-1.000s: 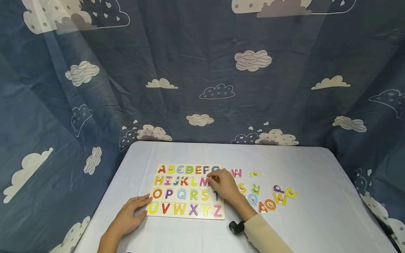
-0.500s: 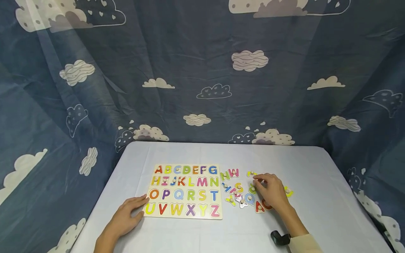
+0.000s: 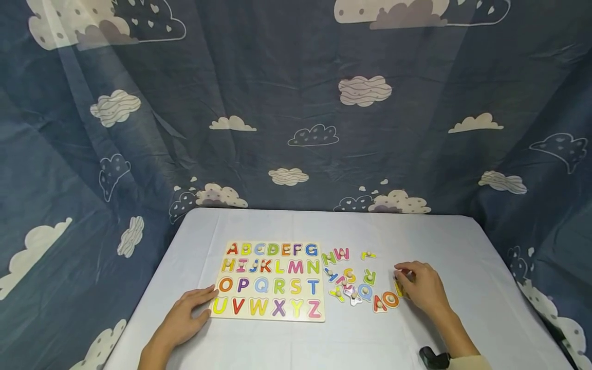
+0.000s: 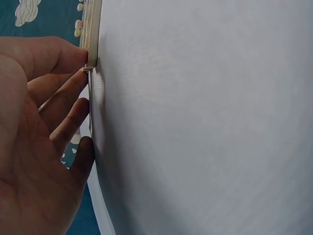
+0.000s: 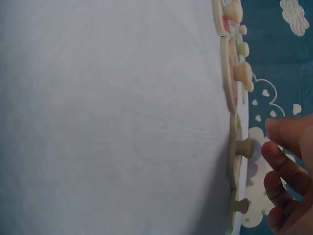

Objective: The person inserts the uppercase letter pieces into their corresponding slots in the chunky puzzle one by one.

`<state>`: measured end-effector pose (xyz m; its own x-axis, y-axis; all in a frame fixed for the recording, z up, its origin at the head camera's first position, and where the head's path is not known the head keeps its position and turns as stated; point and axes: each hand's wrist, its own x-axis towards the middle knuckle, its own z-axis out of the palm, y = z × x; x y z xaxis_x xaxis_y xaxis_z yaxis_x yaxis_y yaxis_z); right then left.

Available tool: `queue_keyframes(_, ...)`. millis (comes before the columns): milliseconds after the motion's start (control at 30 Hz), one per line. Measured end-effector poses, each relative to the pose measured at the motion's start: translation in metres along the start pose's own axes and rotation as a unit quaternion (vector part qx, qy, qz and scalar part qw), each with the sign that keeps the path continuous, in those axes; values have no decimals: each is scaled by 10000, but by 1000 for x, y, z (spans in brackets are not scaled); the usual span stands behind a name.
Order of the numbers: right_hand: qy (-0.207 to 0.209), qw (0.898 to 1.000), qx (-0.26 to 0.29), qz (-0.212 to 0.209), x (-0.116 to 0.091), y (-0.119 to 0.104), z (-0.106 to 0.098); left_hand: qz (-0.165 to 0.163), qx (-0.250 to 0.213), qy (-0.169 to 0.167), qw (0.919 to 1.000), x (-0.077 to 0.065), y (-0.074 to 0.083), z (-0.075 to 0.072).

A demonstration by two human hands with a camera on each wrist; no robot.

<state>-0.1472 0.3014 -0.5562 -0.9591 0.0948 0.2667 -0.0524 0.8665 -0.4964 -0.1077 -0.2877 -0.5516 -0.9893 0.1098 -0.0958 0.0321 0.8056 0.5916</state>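
White table (image 3: 259, 341), far corners rounded, faint creases in the cover. Dark blue fabric backdrop (image 3: 259, 67) behind it and down both sides, some folds. Cloud prints all over: wavy-striped cloud (image 3: 365, 91) high and right of centre, outlined dotted cloud (image 3: 313, 136) below-left of that, plain cream cloud (image 3: 233, 124) further left, spotted cloud (image 3: 401, 199) just above the far edge. Fabric reads more teal in both wrist views

A curtained-off, booth-like spot, wider room unclear: cloud-printed blue cloth (image 3: 259, 77) behind and beside a white-covered table (image 3: 361, 339)
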Motion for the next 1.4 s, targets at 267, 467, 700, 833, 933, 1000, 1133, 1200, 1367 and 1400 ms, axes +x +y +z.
queue_keyframes(267, -35, 10000, 33, 6, 16, -9, 14, -6, 16, 36, 10000, 0, 0, 0)
queue_keyframes(467, -263, 9983, 32, 517, 37, -27, 31, 73, -74, 60, 9999, -1, -1, 1)
queue_keyframes(700, -346, 9972, 42, 658, 53, -34, 45, 37, -188, 23, 9998, -1, -2, 2)
queue_keyframes(833, -444, 9967, -3, 684, 55, -33, 48, 14, -208, 35, 9998, 0, -2, 3)
queue_keyframes(933, -475, 9964, -20, 695, 55, -32, 50, 27, -179, 70, 9998, 0, -3, 4)
queue_keyframes(1000, -460, 9964, -25, 716, 55, -33, 49, 31, -164, 57, 9998, 0, -3, 4)
queue_keyframes(1133, -391, 9970, 28, 672, 54, -35, 46, 21, -146, -5, 9999, 0, -4, 5)
queue_keyframes(1200, -337, 9977, 71, 582, 55, -39, 44, 16, -139, -10, 9999, 0, -4, 4)
queue_keyframes(1367, -241, 9992, 209, 259, 55, -50, 38, 35, -148, 26, 9999, -1, -4, 3)
queue_keyframes(1400, -243, 9992, 242, 199, 55, -53, 37, 43, -143, 33, 9999, -1, -4, 3)
